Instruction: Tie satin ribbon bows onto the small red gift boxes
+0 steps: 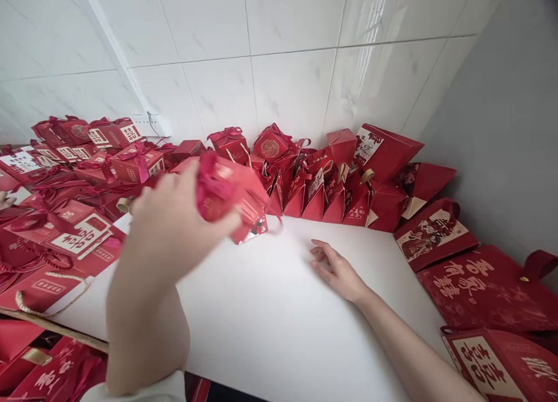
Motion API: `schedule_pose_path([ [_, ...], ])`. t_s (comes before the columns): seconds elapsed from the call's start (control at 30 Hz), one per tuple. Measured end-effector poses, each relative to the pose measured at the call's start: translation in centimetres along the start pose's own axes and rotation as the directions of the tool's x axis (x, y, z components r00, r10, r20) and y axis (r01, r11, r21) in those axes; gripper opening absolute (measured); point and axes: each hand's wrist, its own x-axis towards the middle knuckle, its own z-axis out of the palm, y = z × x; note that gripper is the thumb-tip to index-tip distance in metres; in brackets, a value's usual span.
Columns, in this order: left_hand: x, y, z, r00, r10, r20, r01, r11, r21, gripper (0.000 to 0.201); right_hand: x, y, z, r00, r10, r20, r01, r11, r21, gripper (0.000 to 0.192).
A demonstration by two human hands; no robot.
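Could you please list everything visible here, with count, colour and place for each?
Held box: one, red with a pink bow, blurred, above the table.
Boxes: many, red with bows, piled at left and back.
Pouches: a row, red, along the wall.
Bags: several, red, flat at right.
Table: one, white, centre.
Wall: white tiles, behind.
Left hand: raised, gripping the held box.
Right hand: open, resting on the table.

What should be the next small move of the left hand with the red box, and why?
Probably lower the small red ribboned gift box, held raised in the left hand, onto the bare white table; the right hand rests there, flat and empty.
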Motion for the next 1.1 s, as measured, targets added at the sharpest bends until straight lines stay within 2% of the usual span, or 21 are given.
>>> schedule_pose_path([
  [0.03, -0.8, 1.3, 1.4, 0.998, 0.065, -0.002, -0.065, 0.996, 0.059, 0.097, 0.0, -0.1, 0.0, 1.0, -0.002, -0.014, 0.002, 1.0, 0.007, 0.045],
  [0.07, -1.2, 2.5, 3.0, 0.989, 0.144, 0.044, -0.147, 0.984, 0.101, 0.099, 0.1, -0.2, 0.0, 1.0, -0.002, -0.03, 0.003, 1.0, 0.012, 0.044],
  [0.13, -1.4, 4.6, 6.8, 0.941, 0.301, 0.158, -0.318, 0.942, 0.102, 0.091, 0.2, -0.4, -0.1, 0.998, 0.002, -0.064, -0.001, 1.0, 0.021, 0.043],
  [0.2, -1.1, 5.8, 9.9, 0.924, 0.303, 0.234, -0.336, 0.935, 0.114, 0.091, 0.3, -0.6, -0.3, 0.996, 0.02, -0.083, -0.017, 0.999, 0.045, 0.043],
  [0.23, -0.8, 6.1, 10.9, 0.922, 0.278, 0.269, -0.317, 0.941, 0.116, 0.096, 0.3, -0.7, -0.4, 0.996, 0.032, -0.088, -0.026, 0.998, 0.062, 0.044],
  [0.3, -0.2, 5.9, 11.4, 0.898, 0.243, 0.366, -0.291, 0.953, 0.082, 0.103, 0.3, -0.9, -0.6, 0.994, 0.059, -0.095, -0.05, 0.994, 0.096, 0.046],
  [0.37, 0.6, 5.1, 10.4, 0.875, 0.219, 0.432, -0.26, 0.965, 0.036, 0.101, 0.2, -1.1, -0.6, 0.991, 0.082, -0.102, -0.07, 0.99, 0.119, 0.046],
  [0.47, 2.1, 3.3, 8.5, 0.892, 0.19, 0.41, -0.221, 0.975, 0.031, 0.084, 0.3, -1.1, -0.3, 0.987, 0.1, -0.125, -0.08, 0.984, 0.159, 0.045],
  [0.53, 3.4, 2.1, 8.2, 0.882, 0.229, 0.413, -0.252, 0.968, 0.002, 0.073, 0.7, -1.1, -0.3, 0.98, 0.102, -0.172, -0.065, 0.976, 0.207, 0.046],
  [0.63, 5.1, 0.7, 9.2, 0.814, 0.345, 0.467, -0.304, 0.938, -0.164, 0.06, 1.9, -2.1, -1.2, 0.956, 0.126, -0.264, -0.058, 0.966, 0.254, 0.049],
  [0.7, 5.9, 0.2, 10.3, 0.769, 0.379, 0.515, -0.289, 0.925, -0.248, 0.054, 3.0, -3.6, -2.5, 0.948, 0.171, -0.268, -0.11, 0.968, 0.226, 0.043],
  [0.73, 6.1, 0.0, 10.8, 0.755, 0.377, 0.536, -0.278, 0.925, -0.259, 0.052, 3.7, -4.6, -3.3, 0.961, 0.198, -0.195, -0.16, 0.968, 0.192, 0.04],
  [0.8, 6.4, -0.1, 11.4, 0.741, 0.365, 0.564, -0.279, 0.931, -0.237, 0.052, 4.9, -6.6, -4.7, 0.965, 0.259, 0.041, -0.262, 0.96, 0.099, 0.046],
  [0.87, 6.4, -0.1, 11.6, 0.713, 0.362, 0.6, -0.297, 0.932, -0.208, 0.056, 5.9, -8.6, -5.7, 0.913, 0.313, 0.261, -0.337, 0.94, 0.052, 0.06],
  [0.9, 6.4, -0.1, 11.5, 0.69, 0.36, 0.628, -0.304, 0.931, -0.2, 0.058, 6.4, -9.3, -5.9, 0.889, 0.329, 0.32, -0.362, 0.931, 0.047, 0.066],
  [0.97, 6.2, 0.1, 11.1, 0.638, 0.358, 0.682, -0.308, 0.93, -0.2, 0.063, 7.1, -10.4, -6.1, 0.874, 0.309, 0.375, -0.351, 0.935, 0.047, 0.07],
  [1.03, 6.0, 0.2, 10.6, 0.577, 0.373, 0.727, -0.301, 0.924, -0.235, 0.063, 7.6, -10.9, -6.1, 0.868, 0.281, 0.41, -0.323, 0.946, 0.036, 0.065],
  [1.1, 5.7, 0.3, 10.0, 0.485, 0.419, 0.768, -0.303, 0.904, -0.302, 0.059, 7.8, -10.9, -6.2, 0.849, 0.273, 0.453, -0.318, 0.948, 0.026, 0.055],
])
